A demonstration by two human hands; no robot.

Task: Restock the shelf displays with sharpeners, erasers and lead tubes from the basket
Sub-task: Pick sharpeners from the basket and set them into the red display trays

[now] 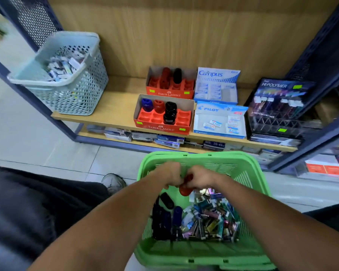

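While over the green basket [202, 257]: both hands held one red sharpener [185, 189].
Left hand [169, 175]: fingers curled on it.
Right hand [201, 178]: pinched it too.
Sharpener: looked small, hard, light, smooth; best held by its sides.

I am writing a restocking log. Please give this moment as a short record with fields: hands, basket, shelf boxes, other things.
hands: left hand and right hand together hold a red sharpener over the green basket
basket contents: dark and blue sharpeners at left, lead tubes at right
front sharpener box: one blue, one red, two black; most slots free
rear sharpener box: one red, one black
Pilot box: few erasers
Campus box: erasers, partly filled
lead display: tubes in upper row
other: grey basket on shelf, left
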